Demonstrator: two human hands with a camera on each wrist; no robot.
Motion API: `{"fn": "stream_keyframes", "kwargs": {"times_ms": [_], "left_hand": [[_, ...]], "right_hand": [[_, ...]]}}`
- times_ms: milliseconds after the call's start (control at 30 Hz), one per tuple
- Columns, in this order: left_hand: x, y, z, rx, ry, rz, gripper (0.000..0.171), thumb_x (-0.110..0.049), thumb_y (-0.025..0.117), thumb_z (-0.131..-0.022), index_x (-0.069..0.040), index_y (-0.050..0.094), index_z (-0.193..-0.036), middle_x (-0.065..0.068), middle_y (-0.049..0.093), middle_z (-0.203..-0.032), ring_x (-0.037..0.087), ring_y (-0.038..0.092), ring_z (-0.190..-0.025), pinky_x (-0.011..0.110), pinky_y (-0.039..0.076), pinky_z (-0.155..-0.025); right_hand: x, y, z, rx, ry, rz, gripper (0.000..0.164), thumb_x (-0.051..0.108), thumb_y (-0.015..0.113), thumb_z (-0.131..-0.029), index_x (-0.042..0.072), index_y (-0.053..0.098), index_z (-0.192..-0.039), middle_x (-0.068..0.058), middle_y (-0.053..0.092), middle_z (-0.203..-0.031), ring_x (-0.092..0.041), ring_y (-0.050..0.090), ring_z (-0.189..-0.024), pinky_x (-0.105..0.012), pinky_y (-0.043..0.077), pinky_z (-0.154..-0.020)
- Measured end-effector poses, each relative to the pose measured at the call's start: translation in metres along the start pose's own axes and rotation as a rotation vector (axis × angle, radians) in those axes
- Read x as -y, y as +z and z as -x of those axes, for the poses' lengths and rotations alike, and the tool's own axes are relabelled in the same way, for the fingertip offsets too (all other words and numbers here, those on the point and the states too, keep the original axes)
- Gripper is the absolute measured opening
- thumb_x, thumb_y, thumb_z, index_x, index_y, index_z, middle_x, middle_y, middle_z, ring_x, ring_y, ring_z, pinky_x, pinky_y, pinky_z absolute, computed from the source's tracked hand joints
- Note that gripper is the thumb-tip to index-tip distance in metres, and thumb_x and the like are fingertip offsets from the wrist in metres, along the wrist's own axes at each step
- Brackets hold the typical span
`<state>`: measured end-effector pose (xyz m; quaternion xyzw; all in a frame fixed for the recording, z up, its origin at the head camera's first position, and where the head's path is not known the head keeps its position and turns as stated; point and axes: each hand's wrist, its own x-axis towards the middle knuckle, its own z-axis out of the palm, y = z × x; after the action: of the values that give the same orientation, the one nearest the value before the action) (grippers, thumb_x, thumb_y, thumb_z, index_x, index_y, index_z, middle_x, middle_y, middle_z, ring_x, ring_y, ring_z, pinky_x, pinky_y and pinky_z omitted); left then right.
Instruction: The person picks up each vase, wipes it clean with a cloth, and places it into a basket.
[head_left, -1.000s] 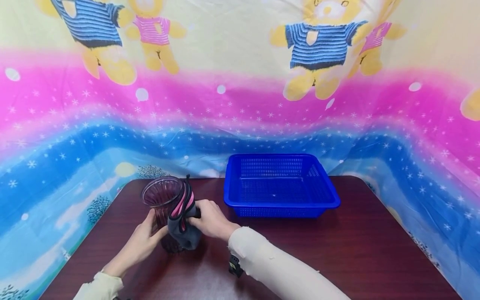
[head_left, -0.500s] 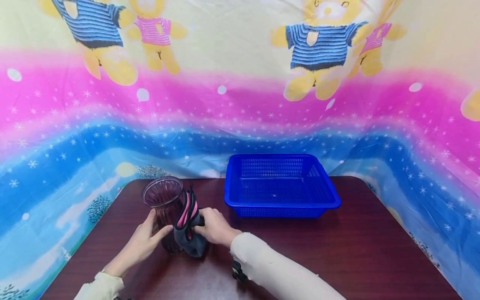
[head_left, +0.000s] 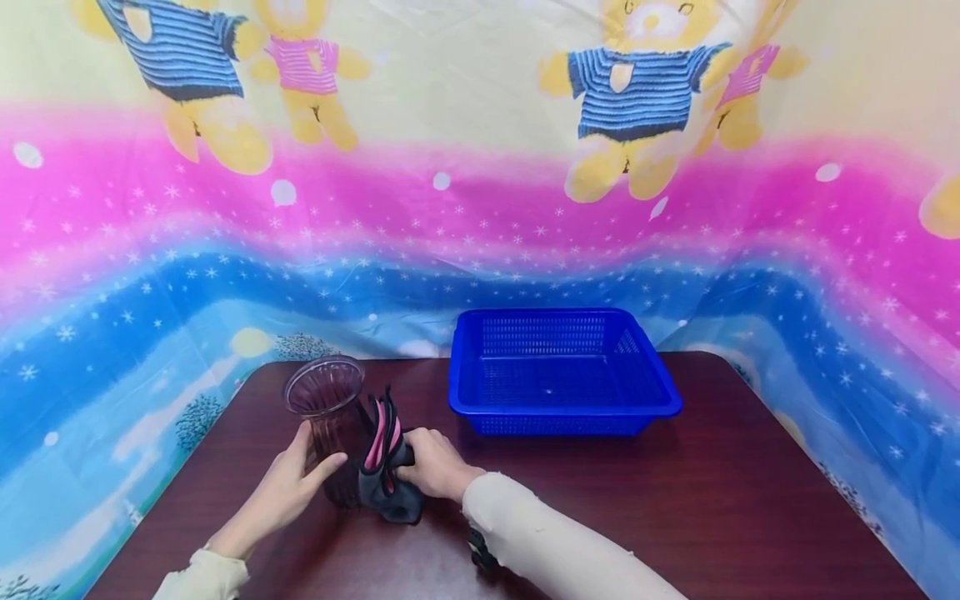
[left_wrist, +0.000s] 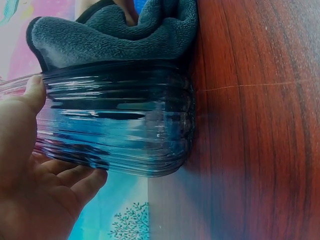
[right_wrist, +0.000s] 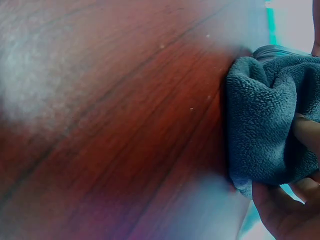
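Observation:
A ribbed, purple-tinted glass vase [head_left: 341, 433] with a flared rim stands upright on the table, left of the middle. My left hand [head_left: 281, 492] holds it from the left, thumb on the near side and fingers round the far side, as the left wrist view shows on the ribbed glass [left_wrist: 115, 125]. Just right of the vase, my right hand [head_left: 437, 463] grips a bunched grey and pink towel [head_left: 390, 500] with dark edging. Its grey plush side [right_wrist: 260, 120] hangs down close to the tabletop in the right wrist view. Folds of the towel hide some of the right fingers.
A blue plastic basket [head_left: 562, 423] with perforated walls stands at the back right of the dark red-brown wooden table [head_left: 675, 517]. A cloth backdrop [head_left: 480, 225] printed with bears surrounds the table's back and sides.
My right hand has moved the towel slightly right and toward me, away from the vase's side, and lower. The left hand stays on the vase, which has hardly moved.

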<state>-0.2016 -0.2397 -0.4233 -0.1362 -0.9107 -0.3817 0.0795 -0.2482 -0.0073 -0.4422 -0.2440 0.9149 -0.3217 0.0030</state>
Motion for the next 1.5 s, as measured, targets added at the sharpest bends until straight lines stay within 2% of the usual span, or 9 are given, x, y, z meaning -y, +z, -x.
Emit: {"fn": "stream_keyframes", "kwargs": {"times_ms": [200,633,933,1500], "left_hand": [[0.001,0.0,0.0,0.013,-0.007,0.01,0.08,-0.028,0.06,-0.103,0.017,0.015,-0.152,0.041,0.037,-0.15,0.049,0.049,-0.134,0.056,0.046,-0.105],[0.001,-0.001,-0.001,0.025,-0.034,-0.009,0.088,-0.029,0.06,-0.103,0.022,0.007,-0.151,0.045,0.03,-0.151,0.05,0.043,-0.138,0.058,0.043,-0.107],[0.002,0.0,-0.001,0.023,-0.034,-0.004,0.088,-0.028,0.06,-0.102,0.023,0.006,-0.151,0.046,0.029,-0.15,0.052,0.042,-0.137,0.058,0.043,-0.107],[0.004,0.002,0.0,-0.006,0.0,-0.022,0.082,-0.027,0.06,-0.103,0.019,0.012,-0.151,0.042,0.034,-0.151,0.049,0.046,-0.136,0.058,0.044,-0.106]], "right_hand": [[-0.005,0.003,0.0,0.003,0.01,-0.001,0.013,0.016,0.081,-0.085,0.012,0.07,-0.09,0.004,0.067,-0.077,-0.005,0.052,-0.067,-0.019,0.042,-0.06],[-0.008,0.005,0.0,0.009,0.032,-0.014,0.013,0.016,0.081,-0.085,0.012,0.07,-0.089,0.005,0.065,-0.076,-0.004,0.053,-0.069,-0.02,0.043,-0.06],[-0.01,0.008,-0.002,-0.013,-0.001,-0.01,0.011,0.017,0.081,-0.084,0.015,0.071,-0.089,0.008,0.064,-0.075,-0.002,0.051,-0.069,-0.019,0.041,-0.06],[-0.001,-0.004,-0.001,-0.016,-0.077,-0.159,0.004,0.017,0.074,-0.086,0.016,0.07,-0.088,0.012,0.06,-0.072,0.0,0.053,-0.067,-0.016,0.044,-0.061]]}}
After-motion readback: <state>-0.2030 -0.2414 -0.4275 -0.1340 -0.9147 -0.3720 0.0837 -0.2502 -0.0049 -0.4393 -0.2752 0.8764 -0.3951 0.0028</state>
